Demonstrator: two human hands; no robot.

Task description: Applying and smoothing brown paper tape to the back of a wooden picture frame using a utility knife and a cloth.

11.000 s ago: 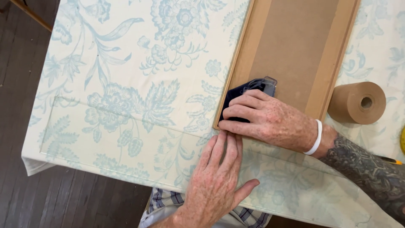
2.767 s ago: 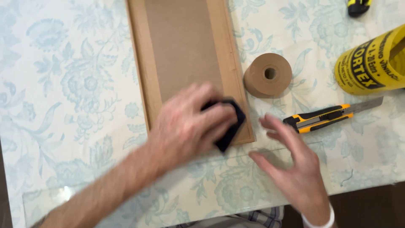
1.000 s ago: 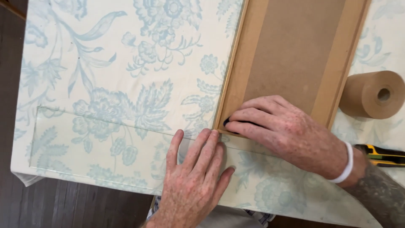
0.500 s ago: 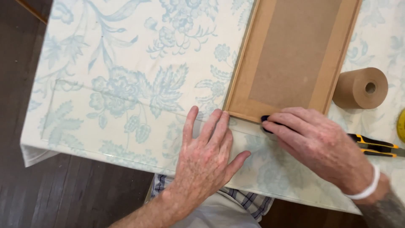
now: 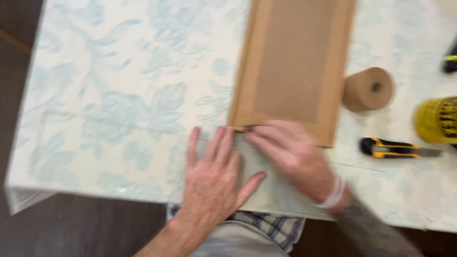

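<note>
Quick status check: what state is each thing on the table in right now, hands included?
Left hand: flat, palm down on the floral fabric.
Right hand: fingers pressed at the near edge of the brown board; blurred.
Brown board: lying flat on the fabric.
Paper tape roll: on its side, untouched.
Utility knife: lying flat, blade out.
Yellow container: on its side.

Pale blue floral cloth (image 5: 119, 95), brown panel (image 5: 293, 66), brown tape roll (image 5: 369, 89), yellow-black knife (image 5: 392, 148), yellow can (image 5: 435, 119)

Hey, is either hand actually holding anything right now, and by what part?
Nothing is gripped. The left hand lies flat on the floral sheet; the right hand presses at the near edge of the brown board, fingertips blurred.
</note>
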